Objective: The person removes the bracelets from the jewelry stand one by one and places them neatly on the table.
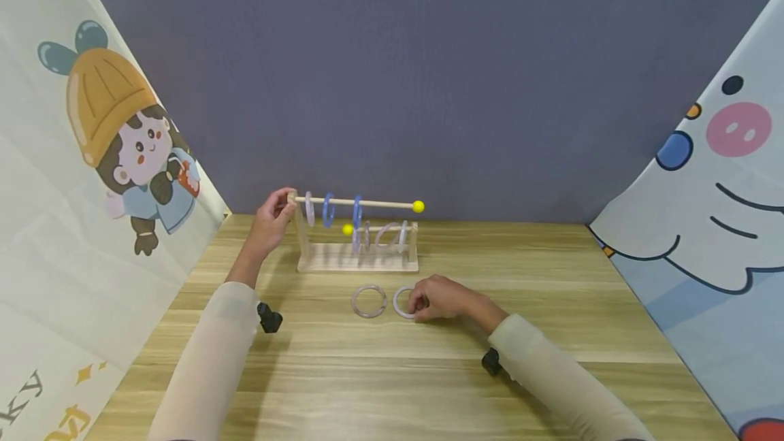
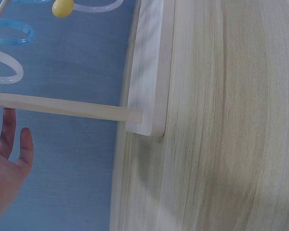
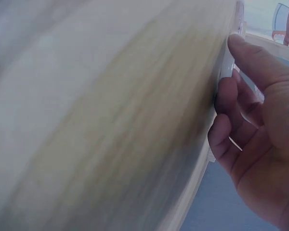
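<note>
Two hands busy: left hand (image 1: 271, 222) grips tall post (image 1: 302, 232) of the rack (image 1: 324, 265), likely steadying it. Pinkish ring (image 1: 353, 302) lies flat on counter (image 1: 367, 390); right hand (image 1: 446, 297) pinches white ring (image 1: 395, 303) beside it. Only left wrist view shows a finger (image 2: 25, 148) clear of the post; only right wrist view, the curled spare fingers (image 3: 220, 131).

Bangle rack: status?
Left hand holding rack's taller post. Right hand pinching white bangle. Mauve bangle beside it on table; no obstruction visible.
</note>
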A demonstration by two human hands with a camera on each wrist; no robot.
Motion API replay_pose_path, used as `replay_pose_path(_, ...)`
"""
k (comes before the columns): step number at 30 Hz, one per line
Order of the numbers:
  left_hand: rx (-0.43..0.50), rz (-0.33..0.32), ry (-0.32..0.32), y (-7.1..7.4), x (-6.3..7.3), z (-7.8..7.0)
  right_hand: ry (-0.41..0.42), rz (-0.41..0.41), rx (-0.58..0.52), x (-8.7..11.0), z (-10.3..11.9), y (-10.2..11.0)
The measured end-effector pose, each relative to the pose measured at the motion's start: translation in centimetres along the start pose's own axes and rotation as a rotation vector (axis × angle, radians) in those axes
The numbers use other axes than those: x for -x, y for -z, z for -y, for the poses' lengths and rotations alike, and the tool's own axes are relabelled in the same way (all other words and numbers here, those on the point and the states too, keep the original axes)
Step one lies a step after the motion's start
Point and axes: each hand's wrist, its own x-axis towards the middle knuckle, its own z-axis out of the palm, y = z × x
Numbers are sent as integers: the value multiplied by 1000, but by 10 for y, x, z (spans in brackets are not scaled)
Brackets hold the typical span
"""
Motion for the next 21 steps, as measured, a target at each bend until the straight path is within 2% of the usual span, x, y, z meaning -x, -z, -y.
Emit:
replay_pose_path(10, -43, 0, 37, 0, 0, -5, -17, -54, -34, -5, 8, 17)
replay_pose_path(21, -38, 6, 20, -1, 1, -4, -56, -140, -99, -19, 16, 36)
